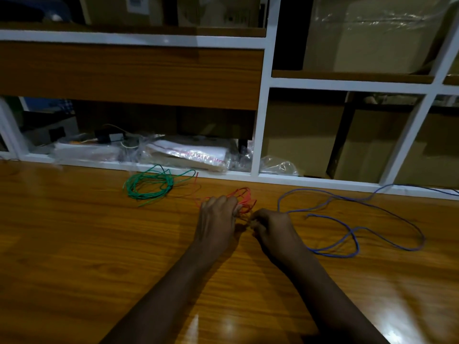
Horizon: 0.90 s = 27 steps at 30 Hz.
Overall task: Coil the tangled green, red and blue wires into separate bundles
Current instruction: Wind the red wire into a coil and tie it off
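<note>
A green wire (149,186) lies coiled in a loose ring at the back of the wooden table (87,244), left of my hands. The red wire (244,197) is bunched in small loops at the table's middle. My left hand (217,219) grips that red bundle with curled fingers. Just to its right, my right hand (272,228) pinches a strand of the red wire. A blue wire (352,232) sprawls uncoiled in wide loops on the right, trailing off toward the right edge.
A white-framed shelf unit (263,95) rises along the table's back edge. Clear plastic bags (188,155) and small parts fill its lowest opening; cardboard boxes (372,145) stand behind the right panes.
</note>
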{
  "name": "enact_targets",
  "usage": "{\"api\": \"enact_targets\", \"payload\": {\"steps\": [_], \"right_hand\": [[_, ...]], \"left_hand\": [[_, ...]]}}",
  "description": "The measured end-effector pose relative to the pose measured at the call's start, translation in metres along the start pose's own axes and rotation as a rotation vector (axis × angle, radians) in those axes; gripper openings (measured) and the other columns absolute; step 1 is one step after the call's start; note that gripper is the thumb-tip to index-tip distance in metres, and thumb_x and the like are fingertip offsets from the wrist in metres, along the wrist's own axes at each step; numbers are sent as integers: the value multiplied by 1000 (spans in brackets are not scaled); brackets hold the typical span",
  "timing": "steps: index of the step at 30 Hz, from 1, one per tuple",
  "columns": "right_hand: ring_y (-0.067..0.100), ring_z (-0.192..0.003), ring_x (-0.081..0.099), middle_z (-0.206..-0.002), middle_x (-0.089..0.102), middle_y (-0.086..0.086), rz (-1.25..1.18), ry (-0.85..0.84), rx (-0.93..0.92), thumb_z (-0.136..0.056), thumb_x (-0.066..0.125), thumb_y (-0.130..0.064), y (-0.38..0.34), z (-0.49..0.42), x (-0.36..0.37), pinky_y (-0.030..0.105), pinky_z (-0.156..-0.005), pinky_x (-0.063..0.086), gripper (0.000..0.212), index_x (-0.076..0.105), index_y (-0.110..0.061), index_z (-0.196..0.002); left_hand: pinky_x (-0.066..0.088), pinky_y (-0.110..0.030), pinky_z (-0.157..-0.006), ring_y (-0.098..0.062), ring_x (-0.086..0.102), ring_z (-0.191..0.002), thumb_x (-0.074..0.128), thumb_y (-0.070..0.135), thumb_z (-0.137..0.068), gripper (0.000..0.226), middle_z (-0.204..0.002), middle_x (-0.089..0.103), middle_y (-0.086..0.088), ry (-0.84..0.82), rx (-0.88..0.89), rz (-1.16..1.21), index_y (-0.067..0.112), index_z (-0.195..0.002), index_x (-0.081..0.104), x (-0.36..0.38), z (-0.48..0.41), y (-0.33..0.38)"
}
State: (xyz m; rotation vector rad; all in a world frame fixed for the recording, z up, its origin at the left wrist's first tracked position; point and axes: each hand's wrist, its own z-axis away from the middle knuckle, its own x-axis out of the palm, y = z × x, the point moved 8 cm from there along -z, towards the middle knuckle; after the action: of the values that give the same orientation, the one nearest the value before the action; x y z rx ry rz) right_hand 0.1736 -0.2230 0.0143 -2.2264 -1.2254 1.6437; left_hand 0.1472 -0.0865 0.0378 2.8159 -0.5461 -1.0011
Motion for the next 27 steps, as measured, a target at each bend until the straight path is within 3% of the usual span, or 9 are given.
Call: {"api": "enact_targets", "payload": {"steps": [3,9,14,19,22,24,27], "right_hand": [[13,-72,65,-88,71,3,-19,-19,13,-90,64,-14,-6,0,1,19,-64,51,10,73,-11,-93],[17,-65,58,-72,59,-4,148,241,-6,-83,65,-27,-20,5,-15,36,-55,48,16,56,-26,-70],[22,-55,54,-65,54,-1,205,400,-107,-80,68,-20,-38,13,-22,33,-45,38,22,50,-22,-68],[22,-55,56,-69,58,-1,245,486,-172,-78,67,-20,-45,15,-24,31,-43,37,14,54,-21,-73],[16,-64,59,-73,62,-1,25,457,-190,-79,74,-15,-39,12,-26,29,-54,43,10,64,-17,-79],[7,-67,59,-73,64,-4,-159,457,-155,-76,79,-12,-34,8,-31,20,-60,45,13,68,-17,-78],[0,-62,61,-73,66,-7,-424,440,3,-76,77,-4,-24,6,-36,15,-56,47,18,67,-19,-76]], "left_hand": [[28,-29,-58,-21,45,-56,37,31,-95,32,-62,51,-2,35,-3,-3,15,-75,56,-7,-1,1],[28,-30,-59,-15,39,-59,37,29,-94,29,-64,51,-1,44,-57,70,15,-77,56,-9,0,0],[28,-30,-60,-14,37,-60,35,27,-93,28,-65,46,4,11,-31,130,17,-75,53,-8,-2,10],[35,-31,-66,-23,55,-69,35,37,-95,38,-79,64,-3,-14,-10,166,13,-99,64,-10,-2,21],[35,-30,-65,-23,55,-66,36,34,-98,30,-77,63,-2,25,-18,163,16,-100,60,-16,-2,20],[33,-30,-62,-23,52,-62,38,31,-97,24,-72,60,-2,58,-34,150,16,-91,56,-20,-2,18],[32,-30,-62,-24,50,-60,38,33,-96,26,-68,58,-2,89,-72,98,16,-84,53,-23,-3,14]]}}
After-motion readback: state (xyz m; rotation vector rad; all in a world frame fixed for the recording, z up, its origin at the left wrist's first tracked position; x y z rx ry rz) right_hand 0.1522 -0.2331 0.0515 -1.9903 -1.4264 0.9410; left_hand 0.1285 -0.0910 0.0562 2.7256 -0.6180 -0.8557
